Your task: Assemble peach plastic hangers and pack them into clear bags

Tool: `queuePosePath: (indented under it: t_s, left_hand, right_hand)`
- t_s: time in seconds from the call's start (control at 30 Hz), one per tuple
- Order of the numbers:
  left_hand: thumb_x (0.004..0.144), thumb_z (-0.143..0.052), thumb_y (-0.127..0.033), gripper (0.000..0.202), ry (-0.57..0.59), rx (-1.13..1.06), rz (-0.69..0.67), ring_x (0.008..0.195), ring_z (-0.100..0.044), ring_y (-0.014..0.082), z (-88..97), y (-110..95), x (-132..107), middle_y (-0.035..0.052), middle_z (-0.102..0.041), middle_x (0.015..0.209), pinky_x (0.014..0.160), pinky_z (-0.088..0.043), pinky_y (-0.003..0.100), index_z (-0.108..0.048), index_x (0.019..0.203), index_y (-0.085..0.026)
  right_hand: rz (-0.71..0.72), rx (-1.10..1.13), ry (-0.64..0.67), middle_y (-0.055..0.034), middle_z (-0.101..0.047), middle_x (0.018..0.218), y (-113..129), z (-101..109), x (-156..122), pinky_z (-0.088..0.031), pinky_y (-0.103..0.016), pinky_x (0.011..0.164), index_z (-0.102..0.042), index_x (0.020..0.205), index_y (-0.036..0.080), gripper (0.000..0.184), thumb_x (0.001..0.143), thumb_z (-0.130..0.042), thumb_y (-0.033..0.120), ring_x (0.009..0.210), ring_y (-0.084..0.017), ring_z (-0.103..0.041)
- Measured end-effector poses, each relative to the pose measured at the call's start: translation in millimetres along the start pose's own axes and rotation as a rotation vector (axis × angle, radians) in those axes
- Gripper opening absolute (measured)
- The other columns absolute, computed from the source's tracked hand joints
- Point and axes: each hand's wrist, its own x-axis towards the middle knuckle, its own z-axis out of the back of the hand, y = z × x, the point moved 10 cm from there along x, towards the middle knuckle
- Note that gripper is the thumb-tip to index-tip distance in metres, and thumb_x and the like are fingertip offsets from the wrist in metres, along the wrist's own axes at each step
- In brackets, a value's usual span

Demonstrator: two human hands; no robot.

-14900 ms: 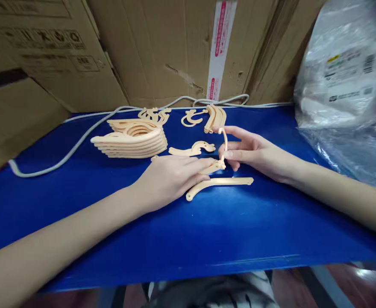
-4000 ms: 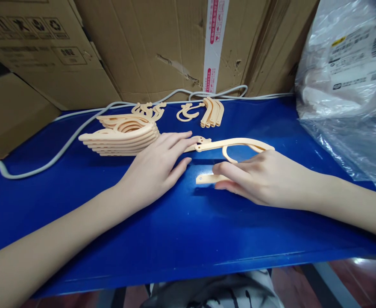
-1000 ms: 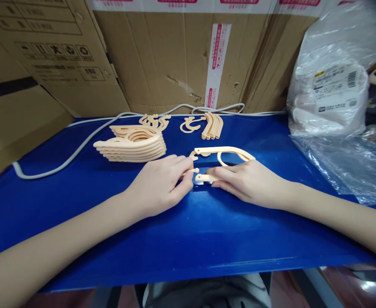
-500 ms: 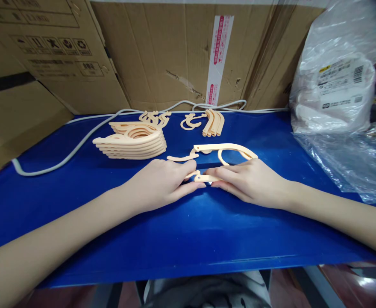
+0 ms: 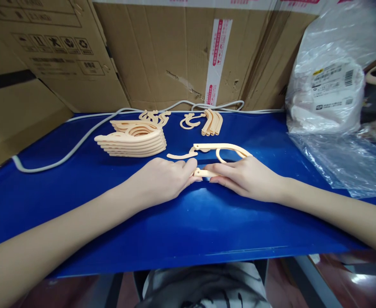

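My left hand [image 5: 175, 177] is closed, thumb and fingers pinching a cream plastic hanger piece that they almost wholly hide. From the other side my right hand [image 5: 244, 177] grips a cream plastic hanger arm [image 5: 204, 173]. The arm's end, with a small round hole, meets the left fingertips. Just beyond the hands lies another hanger arm [image 5: 220, 146], with a curved hanger piece [image 5: 181, 156] at its left end and a ring-shaped part partly behind my right hand. Both hands are low over the blue table [image 5: 188, 231].
A stack of folded cream hangers [image 5: 133, 143] stands left of centre. Behind it are loose hooks [image 5: 154, 116]; further right lie more hooks [image 5: 190, 121] and several hanger arms [image 5: 212, 122]. A white cable [image 5: 79, 149], cardboard boxes [image 5: 168, 55] and a plastic-wrapped bundle [image 5: 325, 94] border the table.
My left fingers have closed further over the small piece at the arm's end, hiding it. Both hands remain together; the view has shifted slightly.
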Motion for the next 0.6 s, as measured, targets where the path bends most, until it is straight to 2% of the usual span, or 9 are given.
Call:
queuePosePath:
  t_s: [0.13,0.37,0.6]
  left_hand:
    - [0.107,-0.031,-0.036,0.035,0.015,0.042,-0.008,0.05,-0.06,0.0181,3.2,-2.7,-1.0,0.0023,-0.06,0.06,0.043,-0.022,0.027,-0.056,0.092,-0.016]
    - [0.105,-0.033,-0.04,0.038,0.024,0.031,0.0,0.058,-0.065,0.0215,7.9,-5.3,-3.1,0.0076,-0.065,0.067,0.044,-0.018,0.028,-0.057,0.09,-0.015]
    - [0.103,-0.036,-0.035,0.03,0.076,-0.086,0.017,0.056,-0.061,0.0197,7.6,-5.1,-4.5,0.0036,-0.063,0.064,0.048,-0.026,0.027,-0.055,0.09,-0.016]
  right_hand:
    - [-0.03,0.048,0.029,-0.0078,-0.077,0.094,0.2,-1.6,0.0,-0.045,-0.028,0.069,-0.06,0.126,0.018,0.039,0.107,-0.033,0.037,0.077,-0.018,-0.071]
    - [-0.036,0.077,0.039,-0.0083,-0.076,0.091,6.6,1.8,0.1,-0.043,-0.028,0.069,-0.063,0.123,0.017,0.036,0.105,-0.038,0.035,0.073,-0.019,-0.068]
    - [-0.044,0.041,0.044,-0.0098,-0.077,0.095,8.8,1.4,-1.1,-0.044,-0.03,0.07,-0.062,0.126,0.016,0.038,0.106,-0.037,0.035,0.077,-0.02,-0.07]
